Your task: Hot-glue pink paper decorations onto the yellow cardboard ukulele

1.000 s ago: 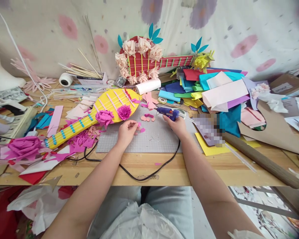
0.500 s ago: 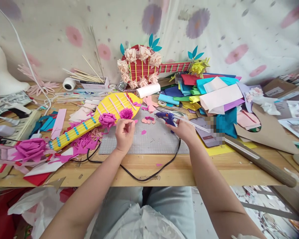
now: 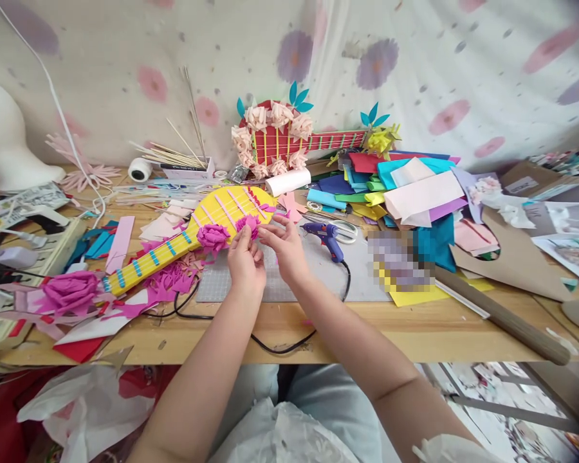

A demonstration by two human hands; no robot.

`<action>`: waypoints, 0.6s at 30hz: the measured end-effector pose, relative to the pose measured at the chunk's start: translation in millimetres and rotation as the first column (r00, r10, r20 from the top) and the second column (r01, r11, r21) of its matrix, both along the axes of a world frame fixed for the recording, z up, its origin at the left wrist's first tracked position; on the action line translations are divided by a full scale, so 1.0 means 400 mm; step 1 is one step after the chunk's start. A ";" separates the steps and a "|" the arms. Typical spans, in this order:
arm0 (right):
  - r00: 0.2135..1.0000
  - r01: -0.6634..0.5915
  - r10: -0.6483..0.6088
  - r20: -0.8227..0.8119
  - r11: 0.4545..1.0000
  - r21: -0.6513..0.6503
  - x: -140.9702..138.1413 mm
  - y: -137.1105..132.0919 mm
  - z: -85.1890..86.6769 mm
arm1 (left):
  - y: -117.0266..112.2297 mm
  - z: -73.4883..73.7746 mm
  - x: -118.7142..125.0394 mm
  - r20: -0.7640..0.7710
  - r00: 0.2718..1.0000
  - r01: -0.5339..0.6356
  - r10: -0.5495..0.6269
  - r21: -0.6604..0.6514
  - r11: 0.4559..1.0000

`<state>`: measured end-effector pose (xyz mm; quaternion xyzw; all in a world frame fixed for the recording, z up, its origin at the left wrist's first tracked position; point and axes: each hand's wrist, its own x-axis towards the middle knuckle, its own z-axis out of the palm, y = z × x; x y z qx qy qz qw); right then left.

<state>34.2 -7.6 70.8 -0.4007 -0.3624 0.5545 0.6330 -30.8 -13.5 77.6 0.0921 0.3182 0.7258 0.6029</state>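
My left hand [image 3: 248,262] is closed in a pinch over the cutting mat, on a small magenta paper petal that the fingers mostly hide. Directly behind its fingertips is a magenta paper flower [image 3: 249,223] on the body of a yellow paper guitar [image 3: 217,209]; whether they touch I cannot tell. My right hand [image 3: 289,252] is close beside the left, its fingers stretched out and apart, with nothing visible in them. A blue glue gun [image 3: 330,236] lies on the grey cutting mat [image 3: 364,273], right of my hands. A second magenta flower [image 3: 213,238] sits by the guitar's neck.
A red guitar with pale roses [image 3: 280,138] leans at the back. Coloured paper sheets [image 3: 424,186] pile up at the right, near a long wooden stick [image 3: 506,315]. Magenta scraps [image 3: 171,280] lie left. The glue gun's black cable [image 3: 280,350] loops along the front.
My right hand has let go of the glue gun, now lying on the mat, and has moved left beside my left hand. My left hand has shifted slightly right. The view has tilted slightly.
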 end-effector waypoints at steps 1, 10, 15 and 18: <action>1.000 0.017 -0.017 -0.020 1.000 -0.007 -0.015 0.001 -0.001 | 0.002 -0.009 0.000 0.009 1.000 0.003 -0.003 0.001 1.000; 0.998 0.059 -0.054 0.044 0.993 -0.106 -0.054 0.013 -0.025 | 0.006 -0.060 0.007 -0.297 0.954 0.046 -0.042 0.007 0.999; 0.989 0.138 -0.138 0.049 0.990 0.000 0.006 0.026 -0.023 | -0.006 -0.051 -0.032 -0.457 0.888 0.070 -0.047 0.033 0.997; 0.985 0.081 -0.083 0.153 0.997 0.019 0.067 0.042 -0.016 | 0.014 -0.033 -0.090 -0.733 0.649 -0.072 0.201 0.204 0.976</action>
